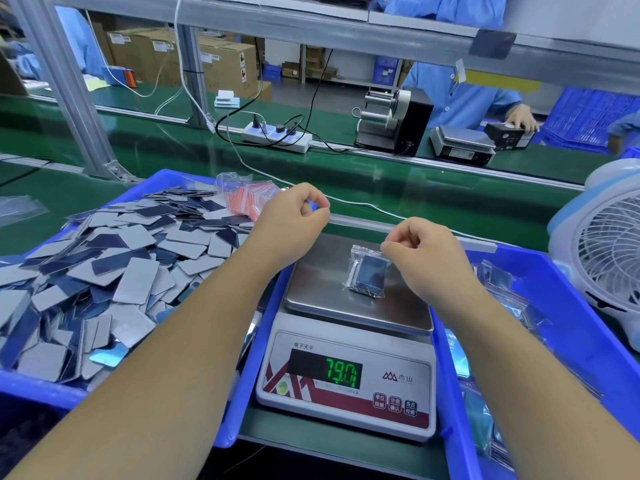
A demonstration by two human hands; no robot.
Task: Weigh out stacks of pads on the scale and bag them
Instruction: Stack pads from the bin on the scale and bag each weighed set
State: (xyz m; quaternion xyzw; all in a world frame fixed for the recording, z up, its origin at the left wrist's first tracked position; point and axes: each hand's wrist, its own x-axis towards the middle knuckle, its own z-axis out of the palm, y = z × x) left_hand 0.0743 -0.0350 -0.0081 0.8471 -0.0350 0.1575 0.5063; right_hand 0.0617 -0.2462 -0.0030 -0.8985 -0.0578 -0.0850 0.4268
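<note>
My right hand (420, 251) pinches the top edge of the clear zip bag of dark pads (367, 274), standing it near the steel scale platform's (322, 289) far right corner, probably for weighing. My left hand (294, 216) hangs curled, apparently empty, over the far left corner. Blue bins (540, 271) crowd both sides; room lies forward.

Two blue bins (242, 393) (460, 427), two scales (346, 341) (462, 145) — one filled bag (369, 271), one fan (602, 244).
</note>
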